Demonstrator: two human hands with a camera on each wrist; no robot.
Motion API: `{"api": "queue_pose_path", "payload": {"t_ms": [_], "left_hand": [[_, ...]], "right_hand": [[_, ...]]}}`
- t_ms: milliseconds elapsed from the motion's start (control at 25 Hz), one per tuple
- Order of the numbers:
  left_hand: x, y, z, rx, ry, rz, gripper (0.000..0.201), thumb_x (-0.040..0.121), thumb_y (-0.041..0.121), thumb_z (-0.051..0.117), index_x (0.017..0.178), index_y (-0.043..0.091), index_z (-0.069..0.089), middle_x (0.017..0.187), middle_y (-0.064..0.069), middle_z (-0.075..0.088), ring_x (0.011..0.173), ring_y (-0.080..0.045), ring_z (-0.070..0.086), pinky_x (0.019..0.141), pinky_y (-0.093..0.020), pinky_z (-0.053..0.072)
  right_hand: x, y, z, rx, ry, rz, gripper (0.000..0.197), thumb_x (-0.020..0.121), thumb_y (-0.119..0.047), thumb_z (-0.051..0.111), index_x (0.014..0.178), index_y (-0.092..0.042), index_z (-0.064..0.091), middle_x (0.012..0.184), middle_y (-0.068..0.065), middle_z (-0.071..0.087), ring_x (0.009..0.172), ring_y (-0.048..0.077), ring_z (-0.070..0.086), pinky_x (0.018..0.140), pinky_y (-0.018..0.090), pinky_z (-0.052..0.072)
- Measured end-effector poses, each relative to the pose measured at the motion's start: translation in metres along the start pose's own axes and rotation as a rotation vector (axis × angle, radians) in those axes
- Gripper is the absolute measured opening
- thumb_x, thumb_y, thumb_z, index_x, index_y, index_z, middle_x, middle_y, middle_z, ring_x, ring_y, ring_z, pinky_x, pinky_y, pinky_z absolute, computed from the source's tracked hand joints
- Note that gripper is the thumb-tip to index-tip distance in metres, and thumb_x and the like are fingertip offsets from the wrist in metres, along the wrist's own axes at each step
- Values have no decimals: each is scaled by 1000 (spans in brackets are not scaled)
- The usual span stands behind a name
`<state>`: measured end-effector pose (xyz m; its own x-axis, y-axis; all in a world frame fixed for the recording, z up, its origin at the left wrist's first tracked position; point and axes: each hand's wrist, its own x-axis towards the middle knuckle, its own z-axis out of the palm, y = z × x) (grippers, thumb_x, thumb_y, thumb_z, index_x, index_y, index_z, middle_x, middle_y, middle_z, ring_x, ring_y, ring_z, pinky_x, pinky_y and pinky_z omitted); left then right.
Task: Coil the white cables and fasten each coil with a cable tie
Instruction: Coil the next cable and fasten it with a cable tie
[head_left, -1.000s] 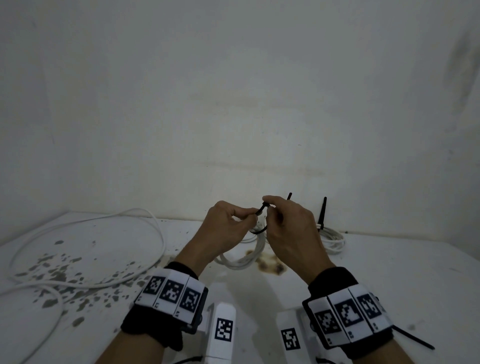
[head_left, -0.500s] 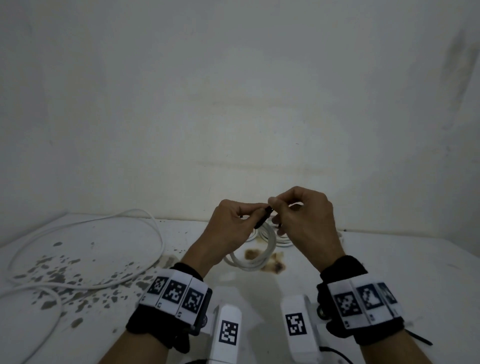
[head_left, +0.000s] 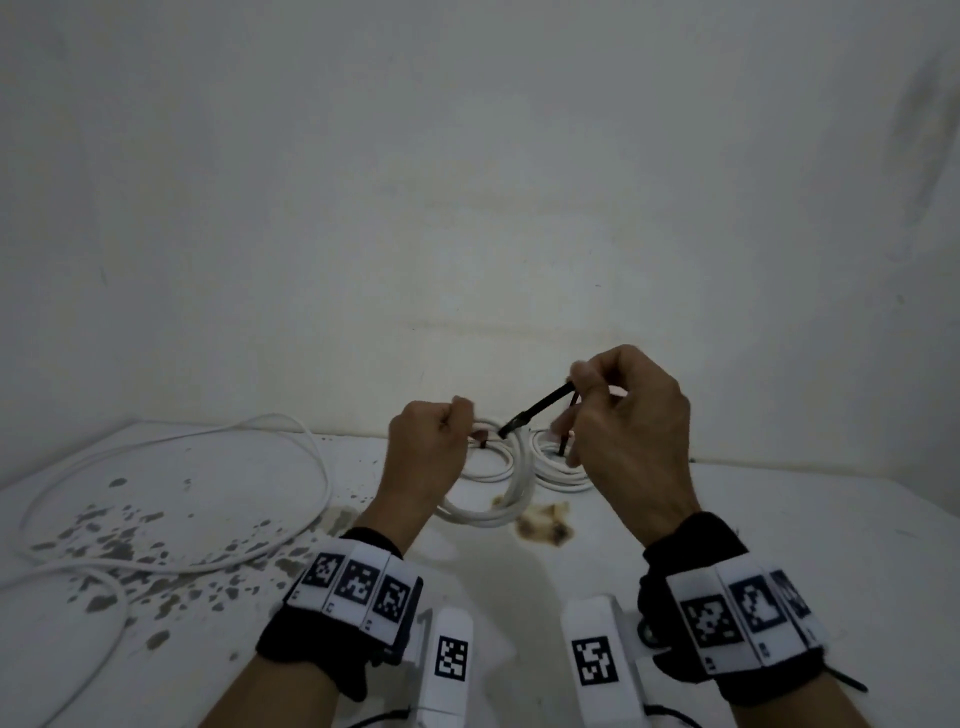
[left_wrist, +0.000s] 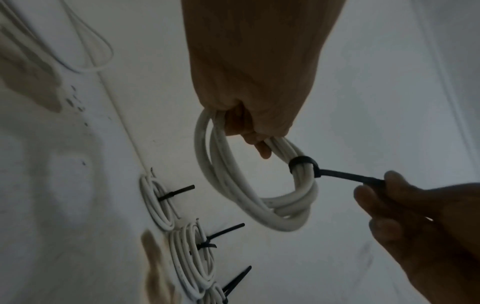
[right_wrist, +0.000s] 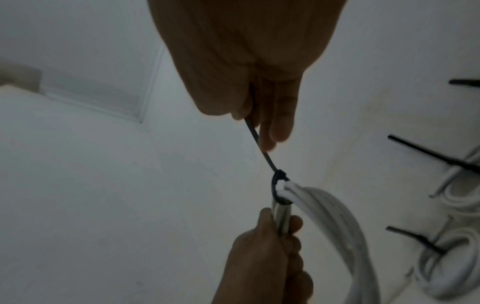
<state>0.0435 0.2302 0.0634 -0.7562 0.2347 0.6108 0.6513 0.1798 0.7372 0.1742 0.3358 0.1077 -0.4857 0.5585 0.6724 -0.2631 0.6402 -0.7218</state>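
Left wrist view: your left hand (left_wrist: 249, 86) grips the coiled white round cable (left_wrist: 249, 197) off the table while your right hand (left_wrist: 426, 222) pinches the thin black plastic cable tie (left_wrist: 337, 174). Pull crooked and strands may slip free.

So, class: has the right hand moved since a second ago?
Yes. The right hand has risen and drawn right, away from the left hand, higher up the wall, pulling the cable tie taut.
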Motion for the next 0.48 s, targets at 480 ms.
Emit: {"api": "queue_pose_path", "payload": {"t_ms": [480], "left_hand": [[-5,-1,1,34,153,0,55,97,18,49,43,10,42,33,7,33,37,-7,41,40,-15,27]], "right_hand": [[-24,-43,13,58,-280,-100,21,99,-15,58,79,-9,57,67,11,65,64,31,65,61,47,57]]}}
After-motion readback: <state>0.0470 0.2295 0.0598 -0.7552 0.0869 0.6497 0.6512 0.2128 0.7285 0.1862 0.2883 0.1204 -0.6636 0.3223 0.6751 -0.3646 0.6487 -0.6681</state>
